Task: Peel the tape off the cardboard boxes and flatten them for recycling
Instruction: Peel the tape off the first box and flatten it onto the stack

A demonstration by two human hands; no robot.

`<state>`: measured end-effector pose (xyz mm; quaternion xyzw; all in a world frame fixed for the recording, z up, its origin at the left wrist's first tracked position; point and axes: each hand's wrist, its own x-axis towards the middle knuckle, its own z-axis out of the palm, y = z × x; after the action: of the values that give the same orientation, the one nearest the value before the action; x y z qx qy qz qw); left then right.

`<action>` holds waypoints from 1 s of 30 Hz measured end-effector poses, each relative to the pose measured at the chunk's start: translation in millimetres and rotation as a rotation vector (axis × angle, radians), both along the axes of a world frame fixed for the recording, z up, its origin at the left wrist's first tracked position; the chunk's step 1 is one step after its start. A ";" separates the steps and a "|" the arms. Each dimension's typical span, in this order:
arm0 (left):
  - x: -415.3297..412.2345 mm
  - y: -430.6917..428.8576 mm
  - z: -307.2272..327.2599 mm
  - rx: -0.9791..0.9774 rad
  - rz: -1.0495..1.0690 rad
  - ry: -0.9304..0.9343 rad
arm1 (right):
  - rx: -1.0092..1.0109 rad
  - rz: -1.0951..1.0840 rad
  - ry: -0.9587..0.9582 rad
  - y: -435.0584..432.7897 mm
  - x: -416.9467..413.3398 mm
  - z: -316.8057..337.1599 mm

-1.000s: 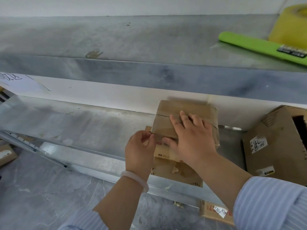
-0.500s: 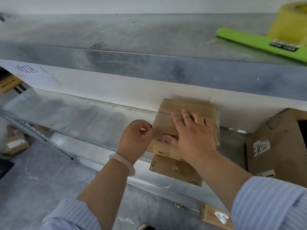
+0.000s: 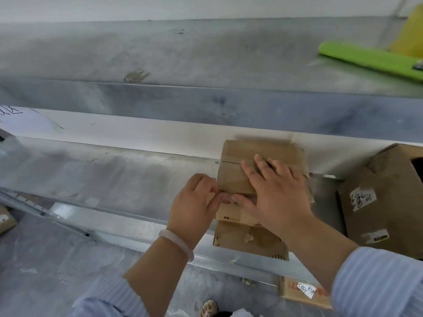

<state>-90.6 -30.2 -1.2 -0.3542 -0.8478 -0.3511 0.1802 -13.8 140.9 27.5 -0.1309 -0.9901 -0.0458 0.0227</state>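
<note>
On lower shelf [image 3: 114, 175], mid-right, small box [image 3: 231, 179] sits atop a flat cardboard piece [image 3: 249, 243] that overhangs the near edge. R hand [image 3: 277, 193] lies flat on box top, fingers straight & spread. L hand [image 3: 192, 207] is at box's near-left corner, thumb & forefinger pinched together on the edge. Can't tell if tape is betw. them, too blurry. Bigger box [image 3: 384, 202] to the right is cut off by frame. On upper shelf [image 3: 206, 53], far right: green strip [image 3: 370, 60] & yellow roll [image 3: 409, 35], both cropped.
</note>
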 end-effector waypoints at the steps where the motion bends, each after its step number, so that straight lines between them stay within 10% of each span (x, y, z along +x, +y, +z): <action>1: -3.5 -2.7 0.5 -0.013 -0.033 0.054 | 0.000 -0.007 0.000 -0.5 -0.4 0.1; 10: -20.3 -7.2 3.8 -0.044 -0.212 0.073 | -0.006 -0.084 0.011 -6.4 -5.2 -0.2; 22: -65.9 -14.8 15.8 0.205 -0.264 -0.689 | -0.026 -0.106 0.037 -8.0 -1.4 0.3; 30: -98.0 -9.9 39.1 0.196 -0.334 -0.732 | -0.076 -0.102 0.084 -9.4 -1.0 2.6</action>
<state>-188.5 -40.0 37.9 -0.3201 -0.7494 -0.5571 -0.1598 -14.8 131.4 30.2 -0.1839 -0.9813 -0.0036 0.0569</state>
